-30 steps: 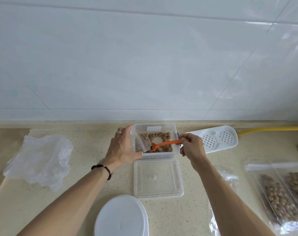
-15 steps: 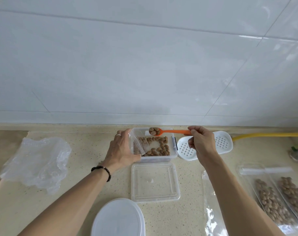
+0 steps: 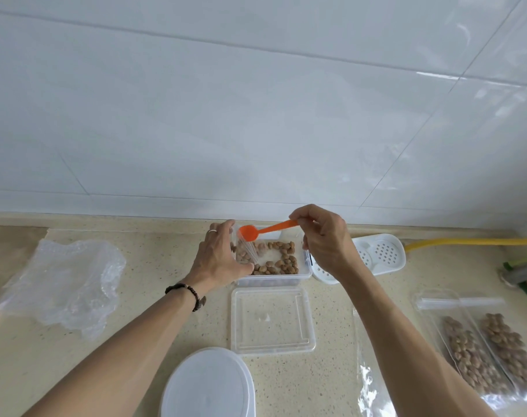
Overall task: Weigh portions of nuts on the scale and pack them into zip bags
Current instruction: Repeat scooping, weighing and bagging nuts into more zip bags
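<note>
While the right hand (image 3: 324, 242) pinched the handle end of the orange scoop (image 3: 257, 231) and tipped its bowl over the mouth of a small clear zip bag (image 3: 247, 249), the left hand (image 3: 218, 260) had its fingers curled round that bag, holding it open at the left end of the clear nut tub (image 3: 274, 276). Looked like the scoop was already empty, bowl turned sideways with nothing visible in it, and a few nuts sat down in the bag.

Progress-wise, I'd call it somewhere past halfway. Two filled zip bags (image 3: 485, 353) lay off to the right on the counter (image 3: 153, 320), well apart from the tub, so at least two portions seemed packed. The loose nuts (image 3: 278, 260) left in the tub were down to a thin ring with bare floor in the middle, so not many portions to go.

Couldn't pick out a scale for sure anywhere. The tub's lid (image 3: 272, 322) sat just in front of it, a white round lid (image 3: 208, 386) nearer the camera, and an empty flat bag (image 3: 373, 383) waited by the right forearm. This bag wasn't yet filled or zipped.
</note>
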The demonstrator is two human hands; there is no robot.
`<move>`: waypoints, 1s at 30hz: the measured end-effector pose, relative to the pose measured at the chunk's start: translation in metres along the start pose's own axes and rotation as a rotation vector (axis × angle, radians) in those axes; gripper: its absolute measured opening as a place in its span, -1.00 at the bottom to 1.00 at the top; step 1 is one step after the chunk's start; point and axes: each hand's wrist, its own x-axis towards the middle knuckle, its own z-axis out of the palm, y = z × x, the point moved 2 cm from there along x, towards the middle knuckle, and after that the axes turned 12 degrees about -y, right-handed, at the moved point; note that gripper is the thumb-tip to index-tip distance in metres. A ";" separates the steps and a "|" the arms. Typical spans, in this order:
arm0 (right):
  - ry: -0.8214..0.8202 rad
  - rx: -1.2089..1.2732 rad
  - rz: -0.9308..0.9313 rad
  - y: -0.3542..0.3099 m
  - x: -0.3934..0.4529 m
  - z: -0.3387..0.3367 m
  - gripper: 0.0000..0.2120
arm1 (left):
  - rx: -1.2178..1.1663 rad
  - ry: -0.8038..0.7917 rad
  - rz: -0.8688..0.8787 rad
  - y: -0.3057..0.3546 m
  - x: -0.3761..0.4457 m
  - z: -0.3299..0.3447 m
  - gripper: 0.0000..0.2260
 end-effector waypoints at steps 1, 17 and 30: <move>-0.008 -0.018 -0.009 -0.002 0.000 0.000 -0.77 | -0.020 0.002 -0.003 0.001 -0.001 -0.001 -0.06; 0.416 0.820 0.312 -0.012 -0.059 -0.011 -0.87 | 0.002 0.047 0.107 0.023 -0.046 -0.022 -0.17; 0.715 0.933 0.515 0.016 -0.208 0.012 -0.88 | 0.108 -0.055 0.418 0.089 -0.145 0.015 -0.15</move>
